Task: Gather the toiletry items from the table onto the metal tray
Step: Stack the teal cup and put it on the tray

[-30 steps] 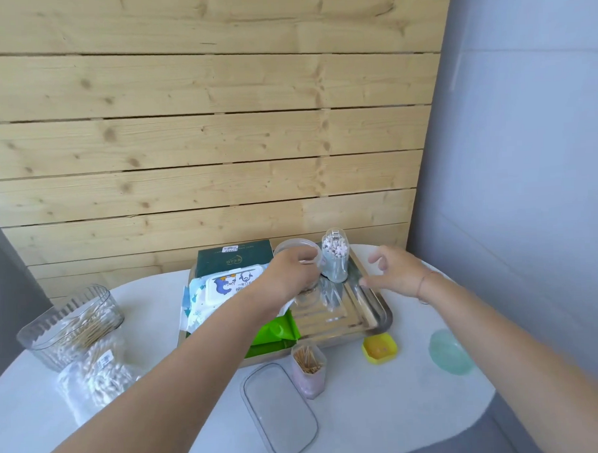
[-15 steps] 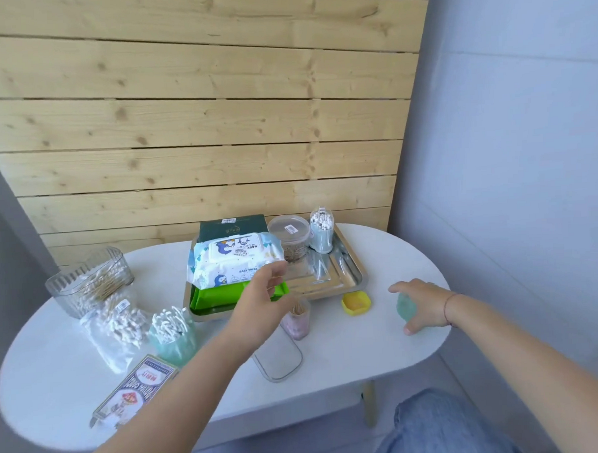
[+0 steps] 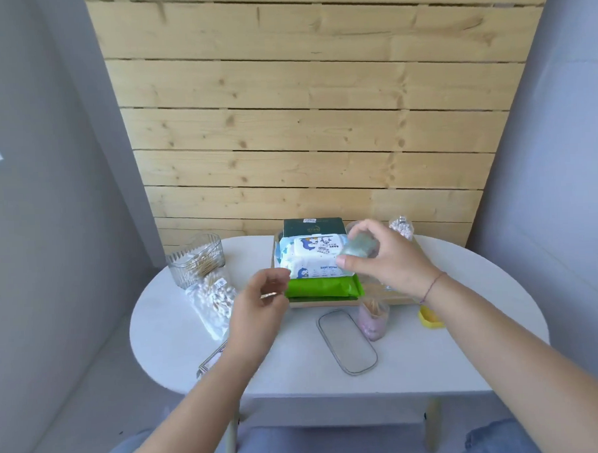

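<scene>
My right hand (image 3: 384, 260) holds a pale green round lid (image 3: 360, 249) in the air over the wipes pack (image 3: 309, 260). That pack lies on a green pack (image 3: 322, 287) on the metal tray (image 3: 314, 304), which is mostly covered. A dark green box (image 3: 313, 227) and a swab bottle (image 3: 402, 227) stand at the tray's back. My left hand (image 3: 260, 310) hovers left of the tray with its fingers loosely curled and nothing in them. A pink toothpick cup (image 3: 373, 320), a clear oblong lid (image 3: 347, 342) and a yellow lid (image 3: 430, 320) lie on the table in front of the tray.
On the left of the white oval table (image 3: 466, 321) stand a ribbed clear container of swabs (image 3: 196, 260) and a bag of cotton swabs (image 3: 213, 302). A small card box (image 3: 211, 360) pokes out under my left forearm. A wooden slat wall runs behind.
My right hand has lifted the green lid off the table's right side and carried it up and left over the tray. My left hand has drawn back to the left.
</scene>
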Available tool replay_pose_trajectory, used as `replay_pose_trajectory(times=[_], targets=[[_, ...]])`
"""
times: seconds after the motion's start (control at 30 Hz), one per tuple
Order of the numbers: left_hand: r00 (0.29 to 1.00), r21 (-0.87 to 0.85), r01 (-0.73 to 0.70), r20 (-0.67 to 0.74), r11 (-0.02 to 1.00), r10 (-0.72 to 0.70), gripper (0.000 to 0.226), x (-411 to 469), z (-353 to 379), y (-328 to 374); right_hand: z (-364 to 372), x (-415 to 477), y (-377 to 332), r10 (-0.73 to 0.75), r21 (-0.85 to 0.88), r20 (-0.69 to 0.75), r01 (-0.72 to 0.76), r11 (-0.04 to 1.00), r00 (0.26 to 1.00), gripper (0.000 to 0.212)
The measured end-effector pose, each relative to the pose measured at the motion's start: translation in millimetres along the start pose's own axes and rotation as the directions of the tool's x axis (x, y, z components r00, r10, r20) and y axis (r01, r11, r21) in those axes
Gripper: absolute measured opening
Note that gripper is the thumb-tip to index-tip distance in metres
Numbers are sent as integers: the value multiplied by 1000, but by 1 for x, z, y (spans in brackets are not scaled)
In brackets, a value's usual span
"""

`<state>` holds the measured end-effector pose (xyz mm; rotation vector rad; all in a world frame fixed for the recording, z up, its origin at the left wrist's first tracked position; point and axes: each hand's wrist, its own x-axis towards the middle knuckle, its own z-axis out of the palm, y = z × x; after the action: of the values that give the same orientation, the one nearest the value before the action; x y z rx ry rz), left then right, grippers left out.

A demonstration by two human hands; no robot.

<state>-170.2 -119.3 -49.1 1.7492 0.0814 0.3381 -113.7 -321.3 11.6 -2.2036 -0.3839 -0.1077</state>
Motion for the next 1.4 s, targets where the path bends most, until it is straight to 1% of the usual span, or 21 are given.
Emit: replay_pose_trajectory(times=[0.07, 0.1, 0.13, 0.23, 0.3, 0.4, 0.57, 0.7, 0.83, 1.0, 1.1, 1.17, 1.27, 1.4], targets=[[998, 35, 2, -63, 999, 0, 43, 3, -23, -6, 30, 11, -21, -18, 41, 26, 16, 999, 1000, 42], [997, 95, 15, -74, 995, -8, 46, 4, -33, -13, 45, 15, -29, -20, 57, 46, 18, 998, 999, 42], [997, 163, 41, -65, 986, -30, 54, 5, -40, -22, 60, 19, -33, -26, 68, 72, 22, 997, 997, 40], [990, 332, 116, 43, 936, -137, 83, 7, -51, -53, 109, 26, -30, -39, 85, 125, 29, 996, 991, 34], [979, 421, 124, 95, 899, -180, 92, 8, -47, -66, 131, 27, -19, -1, 131, 113, -14, 991, 994, 34], [983, 473, 110, 75, 874, -165, 89, 11, -36, -78, 149, 20, -7, 40, 191, 33, -46, 981, 999, 35], [998, 544, 56, -16, 837, -57, 61, 15, -33, -86, 168, 12, 5, -2, 162, -5, 3, 987, 1000, 36], [1000, 537, 23, -19, 843, -16, 50, 15, -35, -87, 173, 12, 8, -67, 154, 56, 57, 986, 996, 31], [1000, 526, 9, -20, 850, 2, 45, 16, -36, -87, 169, 15, 4, -168, 91, 145, 156, 984, 975, 41], [1000, 514, 25, -1, 857, -28, 47, 18, -37, -84, 158, 17, 0, -148, 150, 185, 121, 981, 971, 39], [999, 506, 20, 20, 862, -35, 44, 17, -38, -83, 160, 14, 1, -201, 57, 238, 193, 980, 950, 43], [999, 494, 23, 29, 869, -43, 45, 17, -38, -81, 164, 11, 4, -202, -22, 248, 214, 976, 947, 47], [998, 487, 28, 39, 873, -53, 51, 17, -37, -80, 167, 10, 5, -177, -58, 212, 193, 979, 961, 47], [997, 459, 43, 34, 887, -67, 56, 18, -37, -79, 167, 15, 0, -137, -123, 264, 174, 977, 955, 46]])
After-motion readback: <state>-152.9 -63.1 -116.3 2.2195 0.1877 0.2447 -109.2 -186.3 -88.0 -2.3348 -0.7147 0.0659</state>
